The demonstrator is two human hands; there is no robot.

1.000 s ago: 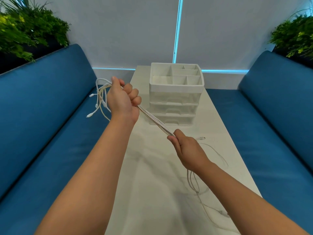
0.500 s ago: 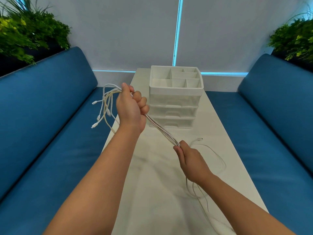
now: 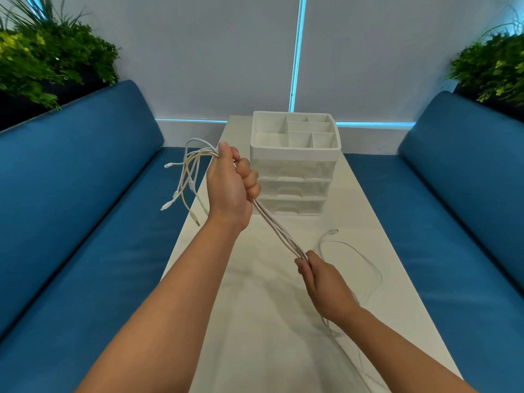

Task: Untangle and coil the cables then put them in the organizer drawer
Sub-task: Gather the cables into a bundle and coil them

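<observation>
A bundle of several white and cream cables (image 3: 279, 231) stretches between my hands above the white table (image 3: 255, 321). My left hand (image 3: 231, 187) grips the bundle in a fist, and the plug ends (image 3: 181, 188) fan out and hang to its left. Lower down, my right hand (image 3: 323, 282) holds the same strands; their tails trail under it across the table. One thin cable (image 3: 354, 251) loops on the tabletop with its plug near the organizer. The white organizer (image 3: 295, 165) stands at the table's far end, its three drawers closed and its top tray divided into compartments.
Blue sofas flank the table: one on the left (image 3: 85, 222), one on the right (image 3: 459, 222). Green plants (image 3: 42, 58) sit behind both sofa backs. A white wall with a lit blue strip (image 3: 297, 52) closes the far side.
My left hand has dropped lower and moved right toward the organizer with the bundle. My right hand has slid down the strands, closer to me. The hanging plug ends swing lower.
</observation>
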